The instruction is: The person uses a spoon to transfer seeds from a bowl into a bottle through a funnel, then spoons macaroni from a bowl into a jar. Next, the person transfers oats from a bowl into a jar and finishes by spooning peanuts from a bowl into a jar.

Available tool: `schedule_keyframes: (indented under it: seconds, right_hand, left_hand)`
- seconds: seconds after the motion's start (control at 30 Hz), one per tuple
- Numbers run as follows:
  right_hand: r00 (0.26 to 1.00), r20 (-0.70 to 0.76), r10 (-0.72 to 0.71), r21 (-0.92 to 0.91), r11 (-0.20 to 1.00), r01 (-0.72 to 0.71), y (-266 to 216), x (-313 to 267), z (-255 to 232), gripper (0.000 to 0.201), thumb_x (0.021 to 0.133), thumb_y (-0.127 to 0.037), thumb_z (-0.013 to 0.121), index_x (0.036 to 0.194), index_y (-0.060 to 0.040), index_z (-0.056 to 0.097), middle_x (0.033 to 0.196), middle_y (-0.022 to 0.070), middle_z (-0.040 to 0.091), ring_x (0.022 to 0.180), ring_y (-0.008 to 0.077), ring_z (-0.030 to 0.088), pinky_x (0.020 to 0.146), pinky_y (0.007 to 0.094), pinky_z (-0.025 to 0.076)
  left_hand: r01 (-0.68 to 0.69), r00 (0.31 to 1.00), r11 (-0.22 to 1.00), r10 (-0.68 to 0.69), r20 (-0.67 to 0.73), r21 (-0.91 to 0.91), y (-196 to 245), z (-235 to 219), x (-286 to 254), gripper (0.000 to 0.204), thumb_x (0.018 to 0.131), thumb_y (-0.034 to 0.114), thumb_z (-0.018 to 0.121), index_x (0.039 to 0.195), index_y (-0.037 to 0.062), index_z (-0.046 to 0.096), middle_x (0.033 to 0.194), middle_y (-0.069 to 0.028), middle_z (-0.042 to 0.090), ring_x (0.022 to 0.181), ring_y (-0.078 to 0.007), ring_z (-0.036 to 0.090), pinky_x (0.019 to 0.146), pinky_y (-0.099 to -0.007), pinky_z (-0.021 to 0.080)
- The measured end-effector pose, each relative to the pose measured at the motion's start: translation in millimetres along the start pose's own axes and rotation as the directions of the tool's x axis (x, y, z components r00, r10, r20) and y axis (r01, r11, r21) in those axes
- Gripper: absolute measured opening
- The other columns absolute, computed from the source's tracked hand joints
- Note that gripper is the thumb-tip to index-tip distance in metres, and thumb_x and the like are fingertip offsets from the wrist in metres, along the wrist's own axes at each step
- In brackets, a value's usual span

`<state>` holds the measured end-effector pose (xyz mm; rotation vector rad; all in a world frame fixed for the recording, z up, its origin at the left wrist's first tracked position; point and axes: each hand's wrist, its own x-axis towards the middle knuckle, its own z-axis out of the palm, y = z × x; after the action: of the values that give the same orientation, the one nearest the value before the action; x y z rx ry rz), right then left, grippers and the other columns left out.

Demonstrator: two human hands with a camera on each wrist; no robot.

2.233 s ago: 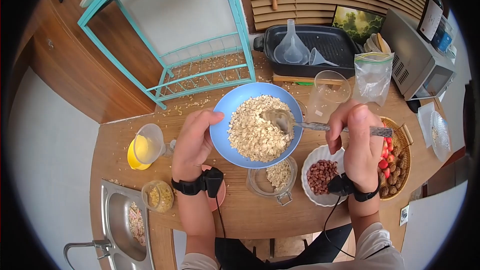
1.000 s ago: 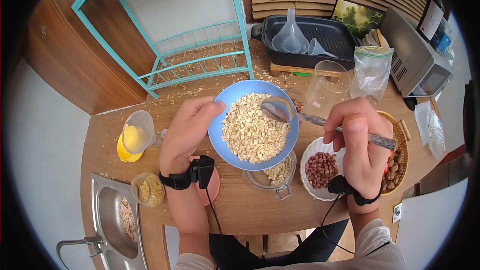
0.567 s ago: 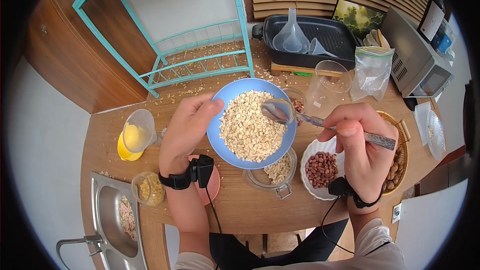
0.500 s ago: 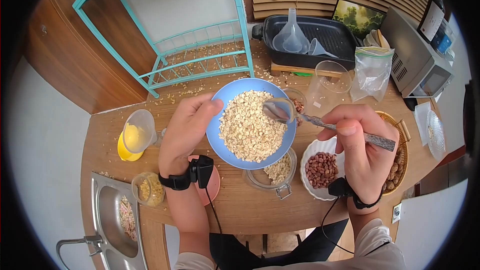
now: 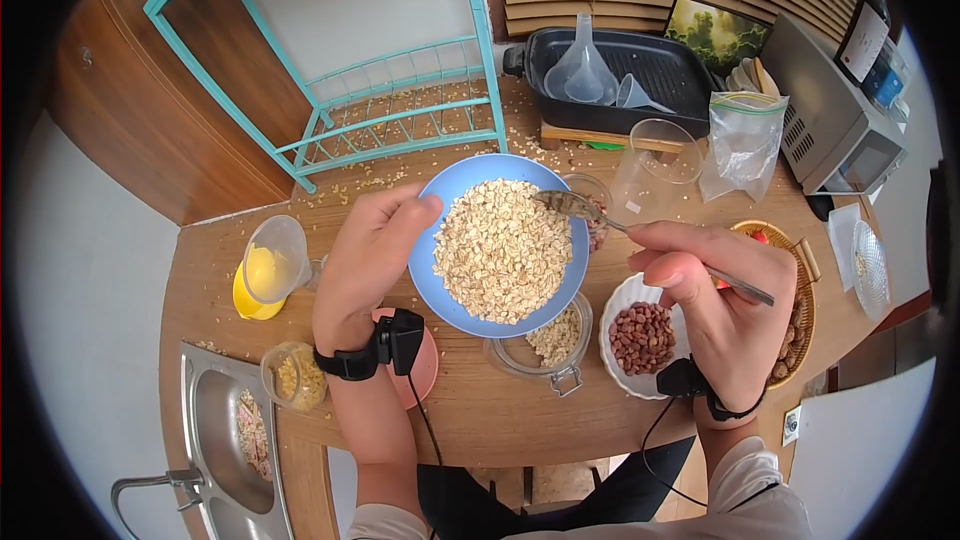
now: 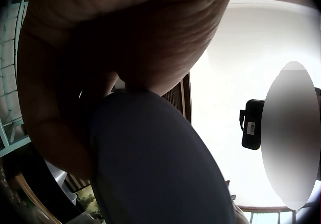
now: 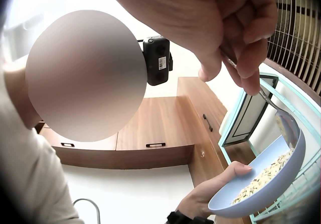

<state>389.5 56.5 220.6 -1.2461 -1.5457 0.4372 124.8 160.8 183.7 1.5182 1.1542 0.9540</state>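
Note:
My left hand grips the left rim of a blue bowl full of oats, thumb over the edge. The bowl is held above the table, over part of a glass jar with oats in it. My right hand pinches the handle of a metal spoon, whose head is at the bowl's right edge over the oats. In the left wrist view the bowl's dark underside hangs below my fingers. The right wrist view shows the spoon against the bowl's inner side.
A white fluted bowl of reddish nuts stands right of the jar, before a wicker basket. Behind are a clear cup, a plastic bag and a black pan. A teal rack stands back left; the sink is front left.
The spoon has turned in my right hand, its bowl now seen at a flatter angle near the rim. The blue bowl has shifted slightly left with my left hand.

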Motion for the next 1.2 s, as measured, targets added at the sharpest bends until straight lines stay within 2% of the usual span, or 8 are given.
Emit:
schedule_keyframes:
  seconds: [0.23, 0.3, 0.37, 0.4, 0.53, 0.6, 0.77, 1.2]
  right_hand:
    - [0.997, 0.022, -0.071, -0.013, 0.997, 0.071, 1.7, 0.0, -0.5, 0.02, 0.082, -0.018, 0.079, 0.094, -0.0022, 0.077, 0.076, 0.0091, 0.072, 0.063, 0.0164, 0.067, 0.059, 0.0259, 0.05]
    - [0.997, 0.029, -0.077, -0.02, 0.997, 0.078, 1.3, 0.2, -0.7, 0.019, 0.082, -0.018, 0.079, 0.093, -0.0024, 0.078, 0.076, 0.009, 0.072, 0.062, 0.0159, 0.067, 0.058, 0.0254, 0.049]
    - [0.996, 0.035, -0.084, -0.027, 0.996, 0.085, -0.5, 0.4, -1.6, 0.018, 0.083, -0.018, 0.079, 0.092, -0.0026, 0.078, 0.075, 0.0089, 0.072, 0.062, 0.0154, 0.066, 0.058, 0.025, 0.049]
    - [0.996, 0.049, -0.076, -0.033, 0.996, 0.077, -2.6, 0.5, -2.3, 0.017, 0.083, -0.017, 0.079, 0.09, -0.0028, 0.078, 0.075, 0.0086, 0.073, 0.061, 0.0148, 0.066, 0.057, 0.0246, 0.048]
    - [0.997, 0.073, -0.027, -0.039, 0.999, 0.03, -7.4, -0.3, -2.9, 0.014, 0.083, -0.017, 0.079, 0.087, -0.0034, 0.078, 0.073, 0.0081, 0.073, 0.059, 0.0135, 0.064, 0.055, 0.024, 0.047]
    - [0.997, 0.069, -0.032, -0.029, 0.999, 0.034, -5.4, -0.9, -2.3, 0.013, 0.083, -0.016, 0.078, 0.086, -0.0035, 0.078, 0.073, 0.0081, 0.073, 0.058, 0.0134, 0.064, 0.055, 0.0239, 0.047]
    - [0.997, 0.059, -0.048, -0.01, 0.999, 0.049, -2.6, -2.4, -0.7, 0.012, 0.084, -0.015, 0.078, 0.086, -0.0036, 0.079, 0.072, 0.0081, 0.072, 0.057, 0.0132, 0.064, 0.054, 0.0237, 0.046]
    - [0.997, 0.062, 0.05, 0.034, 0.998, -0.052, -3.8, -4.5, 0.0, 0.013, 0.084, -0.014, 0.078, 0.085, -0.0011, 0.078, 0.061, 0.0068, 0.066, 0.051, 0.0113, 0.058, 0.049, 0.024, 0.041]
  left_hand:
    - [0.007, 1.0, 1.0, -0.007, -0.007, -0.003, -0.8, -1.2, 0.3, 0.03, 0.098, 0.022, 0.055, 0.104, -0.0047, 0.068, 0.081, 0.0038, 0.062, 0.073, -0.003, 0.051, 0.064, -0.0225, 0.042]
    - [0.053, 0.999, 0.998, -0.053, -0.004, -0.016, 1.0, -2.4, 0.0, 0.029, 0.096, 0.019, 0.056, 0.107, -0.005, 0.069, 0.09, -0.0006, 0.068, 0.08, -0.0061, 0.058, 0.074, -0.0229, 0.045]
    - [0.027, 1.0, 1.0, -0.028, -0.007, -0.01, -0.7, -2.2, 0.6, 0.029, 0.097, 0.02, 0.056, 0.105, -0.0047, 0.069, 0.086, 0.0015, 0.065, 0.077, -0.0046, 0.054, 0.069, -0.0226, 0.043]
    - [0.003, 1.0, 1.0, -0.003, -0.009, -0.004, -1.3, -2.1, 0.5, 0.03, 0.098, 0.022, 0.055, 0.104, -0.0044, 0.068, 0.082, 0.0036, 0.063, 0.074, -0.003, 0.051, 0.065, -0.0223, 0.042]
    - [0.003, 1.0, 1.0, -0.003, -0.018, 0.004, 0.3, -1.4, -0.4, 0.03, 0.098, 0.022, 0.055, 0.103, -0.0042, 0.068, 0.082, 0.0038, 0.062, 0.074, -0.0031, 0.051, 0.065, -0.0226, 0.042]
    - [0.032, 0.999, 0.999, -0.032, -0.012, 0.007, -0.8, -3.4, 0.1, 0.028, 0.096, 0.018, 0.056, 0.105, -0.005, 0.069, 0.089, -0.0006, 0.068, 0.078, -0.0059, 0.057, 0.072, -0.0227, 0.045]
    - [0.033, 0.999, 0.999, -0.032, -0.012, 0.022, -1.6, -4.4, 0.6, 0.028, 0.096, 0.018, 0.056, 0.105, -0.005, 0.069, 0.089, -0.0002, 0.068, 0.078, -0.0055, 0.057, 0.071, -0.0225, 0.045]
    - [0.015, 1.0, 1.0, -0.015, 0.01, 0.012, -1.7, -2.3, 0.7, 0.031, 0.097, 0.019, 0.056, 0.112, -0.0058, 0.068, 0.093, -0.0014, 0.069, 0.082, -0.0062, 0.059, 0.075, -0.0229, 0.046]
